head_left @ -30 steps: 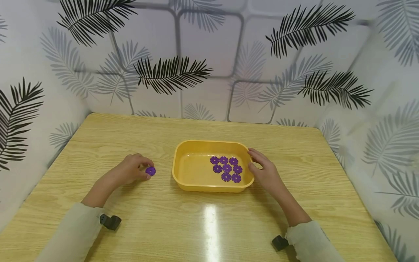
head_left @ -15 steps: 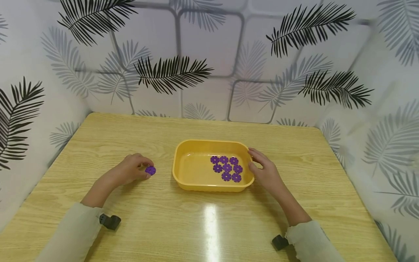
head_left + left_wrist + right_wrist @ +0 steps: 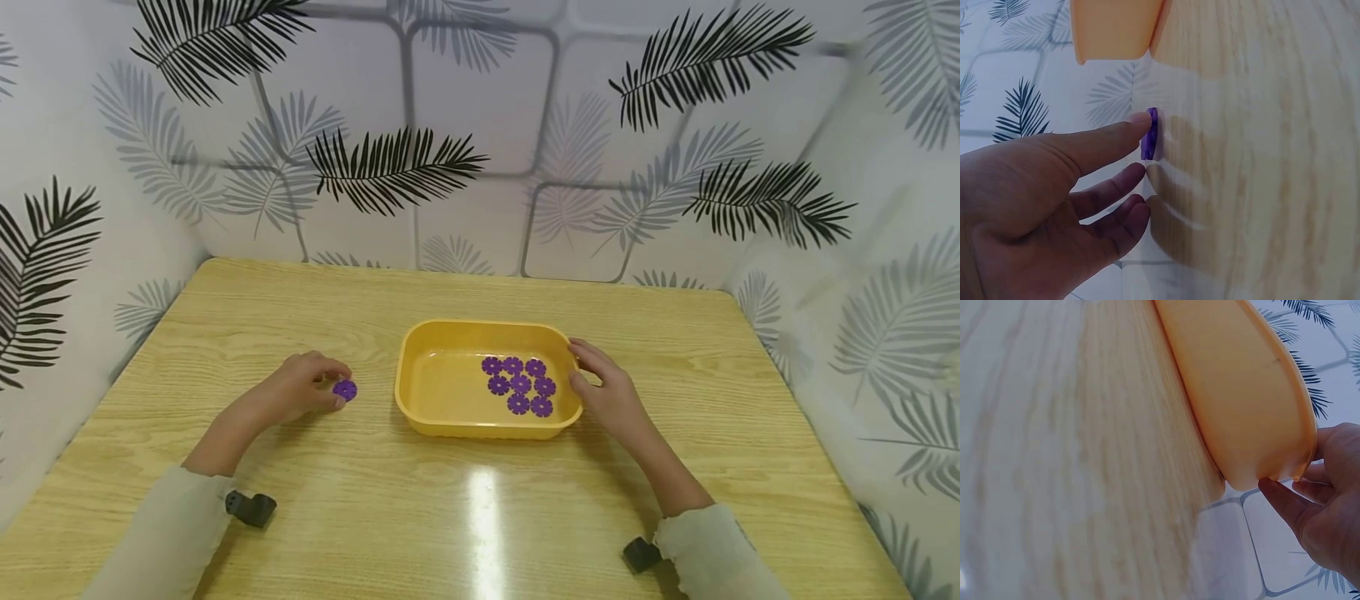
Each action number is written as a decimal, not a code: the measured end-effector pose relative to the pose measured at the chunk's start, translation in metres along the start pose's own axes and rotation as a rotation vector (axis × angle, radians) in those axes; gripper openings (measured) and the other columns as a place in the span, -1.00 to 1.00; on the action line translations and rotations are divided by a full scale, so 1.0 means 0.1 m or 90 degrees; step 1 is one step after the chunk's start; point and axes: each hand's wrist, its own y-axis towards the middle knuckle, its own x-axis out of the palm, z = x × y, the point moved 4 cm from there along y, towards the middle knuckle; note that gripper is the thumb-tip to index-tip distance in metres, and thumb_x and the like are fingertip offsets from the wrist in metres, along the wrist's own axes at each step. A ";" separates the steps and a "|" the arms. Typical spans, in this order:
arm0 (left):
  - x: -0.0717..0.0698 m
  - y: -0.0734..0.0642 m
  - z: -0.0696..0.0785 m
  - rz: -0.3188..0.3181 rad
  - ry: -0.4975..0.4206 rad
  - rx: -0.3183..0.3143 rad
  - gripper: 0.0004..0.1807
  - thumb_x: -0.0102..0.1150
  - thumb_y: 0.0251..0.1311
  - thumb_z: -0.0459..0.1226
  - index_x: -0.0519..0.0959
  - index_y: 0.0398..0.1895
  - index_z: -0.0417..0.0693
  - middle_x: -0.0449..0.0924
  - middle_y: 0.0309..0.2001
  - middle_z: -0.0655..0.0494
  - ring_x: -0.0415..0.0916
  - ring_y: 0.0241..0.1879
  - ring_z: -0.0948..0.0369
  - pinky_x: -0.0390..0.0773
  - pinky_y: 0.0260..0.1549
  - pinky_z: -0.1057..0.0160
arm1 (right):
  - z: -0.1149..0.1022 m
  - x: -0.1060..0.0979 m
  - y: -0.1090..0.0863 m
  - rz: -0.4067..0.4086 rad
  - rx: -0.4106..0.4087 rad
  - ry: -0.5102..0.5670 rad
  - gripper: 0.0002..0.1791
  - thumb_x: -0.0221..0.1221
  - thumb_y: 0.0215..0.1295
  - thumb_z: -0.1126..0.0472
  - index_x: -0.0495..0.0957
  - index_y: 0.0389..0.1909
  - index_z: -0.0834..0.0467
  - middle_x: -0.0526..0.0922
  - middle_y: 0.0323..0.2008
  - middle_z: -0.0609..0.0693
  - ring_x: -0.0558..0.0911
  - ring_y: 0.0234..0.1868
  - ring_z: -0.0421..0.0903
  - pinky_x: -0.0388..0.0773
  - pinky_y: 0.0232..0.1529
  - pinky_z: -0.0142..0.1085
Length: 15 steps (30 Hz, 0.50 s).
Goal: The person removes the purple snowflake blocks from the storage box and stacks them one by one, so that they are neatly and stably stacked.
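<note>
A yellow plastic basin [image 3: 431, 431] stands mid-table, with several purple notched discs [image 3: 520, 384] lying flat in its right half. To its left, my left hand [image 3: 303, 387] pinches another purple notched disc [image 3: 345, 391] at the table surface, between thumb and forefinger. Edge-on in the left wrist view, this purple disc [image 3: 1150, 134] meets the thumb tip, while the other fingers are loosely bent. My right hand [image 3: 615, 400] holds the basin's right end by the rim. In the right wrist view, a fingertip [image 3: 1270, 487] touches the basin's outer wall [image 3: 1241, 394].
The wood-grain table [image 3: 360, 500] extends around the basin on all sides. Leaf-patterned cloth [image 3: 480, 108] rises behind the table and along both sides. Each wrist carries a small black camera [image 3: 253, 509] near the sleeve cuff.
</note>
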 end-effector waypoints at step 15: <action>-0.22 0.26 0.49 0.046 -0.115 0.043 -0.44 0.26 0.36 -0.12 0.45 0.35 -0.14 0.49 0.24 -0.21 0.49 0.11 -0.06 0.52 0.13 -0.10 | -0.02 0.00 -0.01 -0.004 0.005 0.013 -0.47 0.09 0.51 0.25 0.34 0.44 0.25 0.26 0.51 0.12 0.41 0.38 0.21 0.48 0.26 0.06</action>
